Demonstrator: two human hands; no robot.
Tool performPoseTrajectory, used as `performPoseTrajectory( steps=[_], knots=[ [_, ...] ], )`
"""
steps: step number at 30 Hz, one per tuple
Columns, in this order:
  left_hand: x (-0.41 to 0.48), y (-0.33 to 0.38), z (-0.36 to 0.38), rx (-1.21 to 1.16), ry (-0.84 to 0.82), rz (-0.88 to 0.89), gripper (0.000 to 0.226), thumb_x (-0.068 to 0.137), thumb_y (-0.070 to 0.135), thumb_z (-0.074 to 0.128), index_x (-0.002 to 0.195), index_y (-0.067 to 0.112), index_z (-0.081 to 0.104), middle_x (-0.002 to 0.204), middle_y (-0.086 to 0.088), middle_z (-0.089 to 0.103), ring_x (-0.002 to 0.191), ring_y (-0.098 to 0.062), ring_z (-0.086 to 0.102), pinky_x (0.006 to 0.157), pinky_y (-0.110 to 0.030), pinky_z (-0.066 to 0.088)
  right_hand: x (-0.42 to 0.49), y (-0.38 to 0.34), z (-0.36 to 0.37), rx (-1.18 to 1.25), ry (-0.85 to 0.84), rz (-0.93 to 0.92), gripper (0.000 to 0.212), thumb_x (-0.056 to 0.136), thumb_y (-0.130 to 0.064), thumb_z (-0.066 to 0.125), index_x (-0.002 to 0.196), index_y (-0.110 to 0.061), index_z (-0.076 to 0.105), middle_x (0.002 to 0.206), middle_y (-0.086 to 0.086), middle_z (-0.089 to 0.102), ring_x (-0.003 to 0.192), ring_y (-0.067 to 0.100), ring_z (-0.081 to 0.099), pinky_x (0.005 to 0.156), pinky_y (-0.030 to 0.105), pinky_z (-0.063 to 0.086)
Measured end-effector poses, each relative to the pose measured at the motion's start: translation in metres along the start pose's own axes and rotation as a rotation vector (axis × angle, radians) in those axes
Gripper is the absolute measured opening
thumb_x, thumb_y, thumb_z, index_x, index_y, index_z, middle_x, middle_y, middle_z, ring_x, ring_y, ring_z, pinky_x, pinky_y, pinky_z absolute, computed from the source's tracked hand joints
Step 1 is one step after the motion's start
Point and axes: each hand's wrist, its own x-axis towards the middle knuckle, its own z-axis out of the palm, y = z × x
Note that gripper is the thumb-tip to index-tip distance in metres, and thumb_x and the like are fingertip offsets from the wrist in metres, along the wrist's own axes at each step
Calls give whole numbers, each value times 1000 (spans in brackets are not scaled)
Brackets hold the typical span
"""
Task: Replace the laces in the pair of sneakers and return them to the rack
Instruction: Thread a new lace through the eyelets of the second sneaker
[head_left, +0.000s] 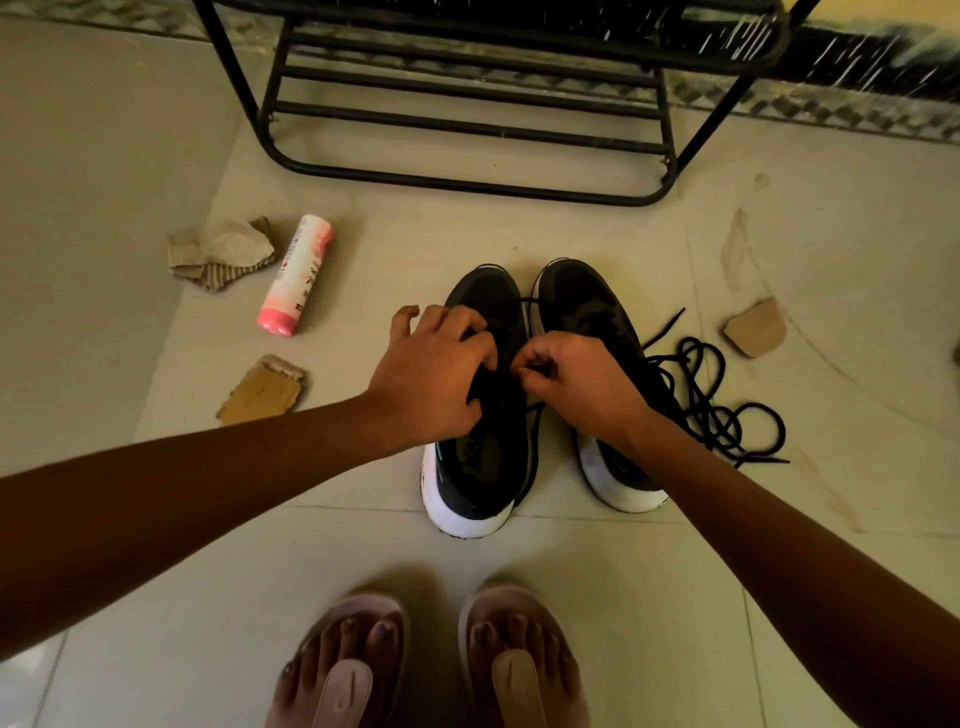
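your right hand (576, 384) pinches the lace (525, 300) over the left sneaker (478, 467), dead centre. your left hand (431, 374) grips its upper. keep each crossing flat and even. spare lace (727, 410) lies at 3 o'clock, rack (467, 124) at 12.

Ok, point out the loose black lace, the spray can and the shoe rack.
loose black lace (717, 423), head view, on the tangled middle of the pile.
spray can (296, 275), head view, on the middle of its body.
shoe rack (467, 183), head view, on its lowest front bar.
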Motion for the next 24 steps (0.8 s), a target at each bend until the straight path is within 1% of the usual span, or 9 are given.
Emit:
performPoseTrajectory(
  steps=[1, 3, 5, 9, 12, 15, 17, 22, 24],
  knots=[
    [0, 0, 2, 20, -17, -4, 42, 75, 37, 62, 115, 27, 53, 135, 3, 38, 127, -22, 34, 108, -43, 16, 0, 0, 0, -1, -3, -5, 10, 85, -6, 61, 90, -9, 69, 76, -15, 52, 67, -3, 49, 63, 2, 37],
    [-1, 0, 4, 14, -5, -20, 41, 77, 40, 61, 113, 25, 52, 133, 1, 39, 125, -22, 36, 107, -42, 18, 1, 0, 0, -20, -19, -15, 8, 84, -7, 61, 88, -10, 67, 79, -9, 53, 69, 3, 50, 64, 5, 37],
    [1, -1, 4, 2, 30, -28, 37, 78, 43, 60, 110, 24, 56, 131, 1, 41, 124, -22, 37, 107, -42, 18, 2, -1, -1, -54, -38, -25, 7, 85, -9, 60, 88, -11, 66, 84, -5, 53, 74, 8, 51, 65, 8, 36],
    [3, -5, 5, 0, 88, -3, 33, 78, 46, 63, 103, 25, 68, 133, 2, 45, 126, -23, 36, 107, -43, 17, 4, -4, -7, -92, -93, -63, 9, 88, -11, 59, 93, -11, 66, 89, -4, 53, 80, 10, 52, 70, 18, 41],
    [2, -7, 7, -36, 117, 12, 28, 77, 44, 67, 96, 24, 73, 134, 1, 49, 127, -25, 37, 106, -45, 18, 5, -5, -9, -124, -128, -84, 11, 88, -12, 59, 96, -11, 67, 91, -3, 54, 82, 12, 54, 76, 25, 44],
    [3, -6, 9, -130, 111, -40, 23, 79, 38, 66, 98, 27, 73, 137, 5, 46, 129, -22, 34, 106, -41, 18, 8, -6, -6, -145, -131, -97, 12, 88, -11, 59, 97, -10, 67, 94, 3, 58, 86, 17, 56, 80, 31, 47],
    [3, -5, 12, -231, 114, -109, 21, 81, 33, 66, 99, 27, 73, 138, 7, 46, 128, -20, 34, 104, -37, 19, 10, -5, -4, -138, -119, -101, 12, 88, -11, 60, 97, -10, 68, 94, 2, 58, 85, 16, 56, 78, 29, 46],
    [2, -2, 16, -332, 137, -181, 16, 80, 30, 67, 94, 27, 73, 130, 8, 49, 123, -18, 37, 99, -33, 22, 10, 0, -1, -75, -36, -70, 9, 87, -13, 63, 93, -14, 70, 85, -9, 52, 68, -2, 47, 65, 8, 33],
    [4, -2, 15, -340, 114, -182, 15, 80, 30, 66, 93, 27, 73, 131, 8, 48, 123, -18, 37, 99, -33, 22, 5, 2, 2, -7, -13, -52, 10, 87, -11, 63, 93, -14, 70, 84, -10, 56, 68, -7, 48, 64, 3, 34]
  ],
)
